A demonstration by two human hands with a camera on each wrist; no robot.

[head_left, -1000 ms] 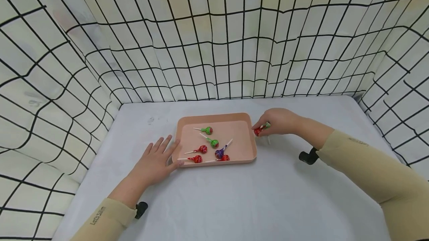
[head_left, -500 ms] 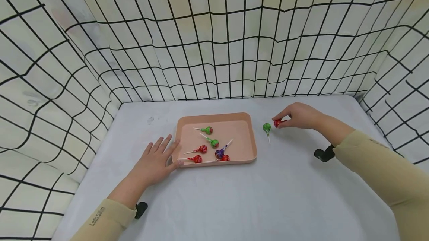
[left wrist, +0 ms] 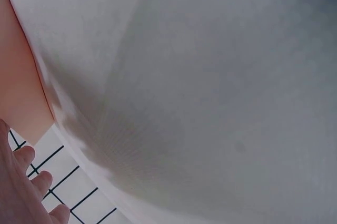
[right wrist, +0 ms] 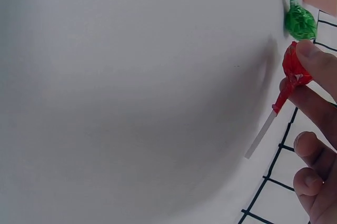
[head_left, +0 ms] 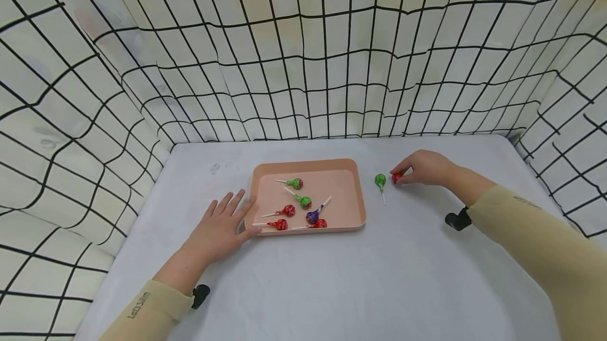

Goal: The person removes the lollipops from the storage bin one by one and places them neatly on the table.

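My right hand (head_left: 427,167) pinches a red lollipop (right wrist: 295,66) by its wrapped head between thumb and finger, its white stick pointing away from the head. Just left of it, a green lollipop (head_left: 380,179) lies on the table, stick toward me. Farther left is a pink tray (head_left: 346,193) holding green lollipops (head_left: 304,202), red lollipops (head_left: 281,224) and a purple lollipop (head_left: 312,217). With its fingers spread, my left hand (head_left: 219,233) rests at the tray's left edge, thumb touching the near corner. In the left wrist view, only fingertips (left wrist: 42,182) and part of the tray show.
A white cloth covers the table (head_left: 303,288). Behind it and at both sides stand pale walls with a black grid (head_left: 327,77). Dark wrist cameras (head_left: 458,218) hang beneath each sleeve.
The right hand moved right from the tray's edge with the red lollipop, and the green lollipop it also had is now on the table. The left hand stayed in place.
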